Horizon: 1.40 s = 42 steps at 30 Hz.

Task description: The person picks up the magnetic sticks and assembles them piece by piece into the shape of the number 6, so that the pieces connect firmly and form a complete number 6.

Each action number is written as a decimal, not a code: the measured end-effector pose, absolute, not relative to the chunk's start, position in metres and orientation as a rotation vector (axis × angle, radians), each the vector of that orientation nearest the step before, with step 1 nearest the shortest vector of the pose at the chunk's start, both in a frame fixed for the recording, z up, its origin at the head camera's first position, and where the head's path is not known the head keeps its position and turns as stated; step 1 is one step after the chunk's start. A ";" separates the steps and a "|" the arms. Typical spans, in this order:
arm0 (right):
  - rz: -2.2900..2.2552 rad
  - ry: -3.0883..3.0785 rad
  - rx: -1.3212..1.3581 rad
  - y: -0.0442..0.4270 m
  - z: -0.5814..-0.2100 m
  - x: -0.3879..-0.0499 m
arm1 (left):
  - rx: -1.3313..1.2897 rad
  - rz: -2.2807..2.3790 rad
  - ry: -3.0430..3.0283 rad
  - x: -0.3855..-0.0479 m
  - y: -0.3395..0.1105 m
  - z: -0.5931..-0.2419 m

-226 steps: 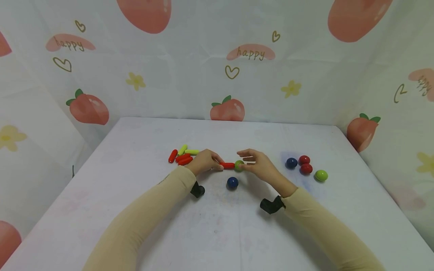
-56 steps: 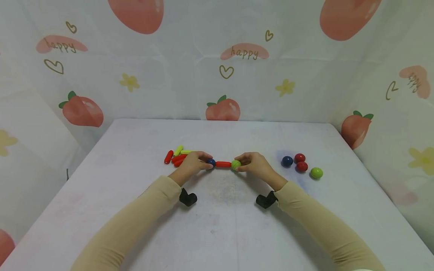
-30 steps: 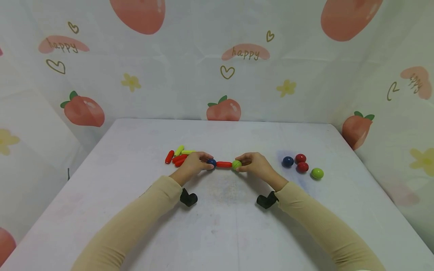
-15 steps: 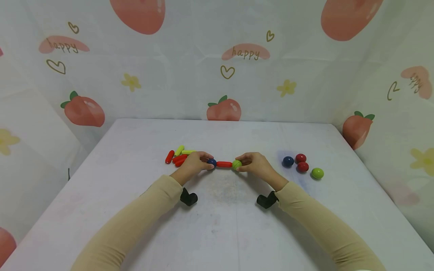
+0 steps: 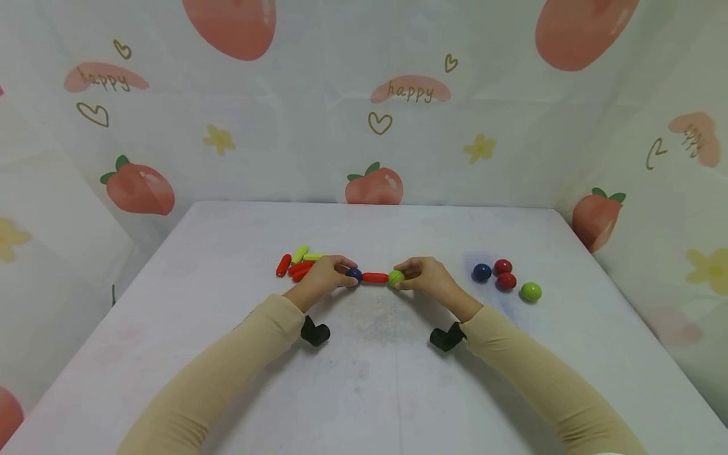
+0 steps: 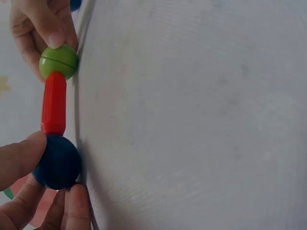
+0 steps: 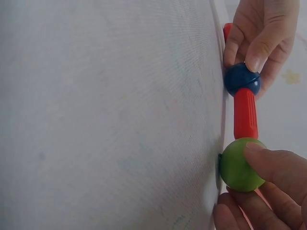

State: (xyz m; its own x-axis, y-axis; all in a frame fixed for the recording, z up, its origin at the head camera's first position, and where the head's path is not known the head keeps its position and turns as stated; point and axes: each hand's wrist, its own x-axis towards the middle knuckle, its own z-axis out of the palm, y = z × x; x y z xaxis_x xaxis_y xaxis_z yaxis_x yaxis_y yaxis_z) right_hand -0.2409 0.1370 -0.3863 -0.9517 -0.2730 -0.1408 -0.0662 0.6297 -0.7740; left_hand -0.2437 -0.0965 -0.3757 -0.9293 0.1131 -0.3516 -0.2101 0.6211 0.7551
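A red rod (image 5: 375, 278) joins a dark blue ball (image 6: 58, 163) at its left end to a green ball (image 7: 241, 165) at its right end, lying level at mid-table. My left hand (image 5: 328, 275) pinches the blue ball between thumb and fingers. On the other end, my right hand (image 5: 428, 279) pinches the green ball the same way. Both wrist views show the rod's ends meeting the balls; how deep they sit inside cannot be told.
Several loose red rods (image 5: 284, 265) and yellow-green rods (image 5: 299, 254) lie left of my left hand, partly covered by it. To the right sit a blue ball (image 5: 481, 272), two red balls (image 5: 505, 281) and a green ball (image 5: 531, 291) on the white table (image 5: 364, 392).
Since the oldest frame, the loose blue ball in front has moved to the rod's left end, and my left hand has shifted from the rod to it. Over the last second both hands stay still.
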 end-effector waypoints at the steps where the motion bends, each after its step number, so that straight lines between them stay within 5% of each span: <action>1: -1.228 2.605 -0.276 0.137 -0.386 -0.240 | -0.073 1.212 2.479 -0.244 -0.097 -0.376; 18: -1.221 2.619 -0.280 0.137 -0.385 -0.240 | 0.061 1.337 2.455 -0.248 -0.131 -0.339; 28: -1.213 2.615 -0.250 0.136 -0.386 -0.241 | -0.104 1.508 2.459 -0.253 -0.174 -0.327; 42: -1.222 2.611 -0.280 0.137 -0.386 -0.240 | -0.487 1.556 2.378 -0.269 -0.209 -0.358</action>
State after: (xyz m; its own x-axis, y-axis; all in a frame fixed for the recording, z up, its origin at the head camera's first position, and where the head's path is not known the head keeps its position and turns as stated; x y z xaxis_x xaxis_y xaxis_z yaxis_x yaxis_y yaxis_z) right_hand -0.2399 0.1365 -0.3856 -0.9518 -0.2739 -0.1382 -0.0694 0.6310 -0.7726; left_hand -0.2690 -0.2086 -0.3577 -0.9108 -0.1359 -0.3899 -0.4116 0.3712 0.8323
